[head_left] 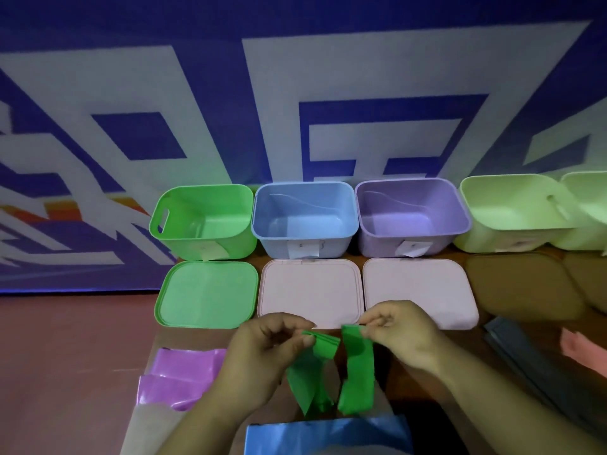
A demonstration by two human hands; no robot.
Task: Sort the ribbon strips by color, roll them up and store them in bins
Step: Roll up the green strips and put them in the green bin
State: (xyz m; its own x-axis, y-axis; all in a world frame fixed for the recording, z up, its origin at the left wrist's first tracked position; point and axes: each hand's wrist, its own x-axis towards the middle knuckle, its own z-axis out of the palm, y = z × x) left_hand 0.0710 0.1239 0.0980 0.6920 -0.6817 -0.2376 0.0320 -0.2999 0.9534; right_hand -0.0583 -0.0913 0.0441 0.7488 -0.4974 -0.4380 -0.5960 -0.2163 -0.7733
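Fingers [374,325] of L hand [262,353] & R hand [400,336] pinch green ribbon [356,366] at its top; lengths hang vertical, over blue strip [328,435]. Purple strips [184,379] to left; green bin [203,221] behind.

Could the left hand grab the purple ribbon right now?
Probably not yet: the left hand is busy pinching the green ribbon. The purple ribbon lies close beside it with nothing on top, so it looks easy once that hand lets go.

Cropped at bottom edge: blue ribbon strip [328,436]. Cropped at right edge: pale green bin [589,205]. Too blurred to read: bin labels [303,249].
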